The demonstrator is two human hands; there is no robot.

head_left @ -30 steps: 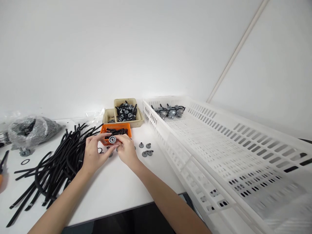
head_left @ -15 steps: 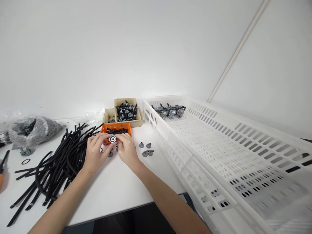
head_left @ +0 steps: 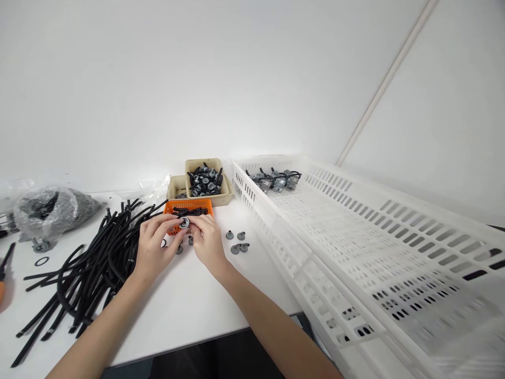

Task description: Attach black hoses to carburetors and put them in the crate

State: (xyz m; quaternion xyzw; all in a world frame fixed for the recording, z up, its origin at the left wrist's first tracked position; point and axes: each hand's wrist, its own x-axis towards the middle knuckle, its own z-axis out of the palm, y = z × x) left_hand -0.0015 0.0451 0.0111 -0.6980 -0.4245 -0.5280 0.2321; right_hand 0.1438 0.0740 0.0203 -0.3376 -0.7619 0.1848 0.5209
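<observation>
Between the fingertips of my left hand [head_left: 154, 247] and my right hand [head_left: 206, 239] is a small round grey fitting [head_left: 184, 223], its ringed face turned up toward me. Both hands are closed in a pinch on it, one from each side. Just behind them stands an orange basket [head_left: 169, 206] with short black parts [head_left: 192, 211] inside. More grey fittings [head_left: 235, 248] lie on the table to the right of my right hand, and a few sit partly hidden under my fingers.
Black hoses [head_left: 98, 263] are heaped at left, beside a black ring [head_left: 41, 261] and a plastic bag [head_left: 59, 210] of parts. Beige trays [head_left: 226, 196] hold fittings at the back. A long white crate [head_left: 284, 239] fills the right side, with assembled pieces [head_left: 278, 180] at its far end.
The round fitting has tilted and shifted slightly right between my fingertips, with the left fingers now further over its face. Everything else stays where it was.
</observation>
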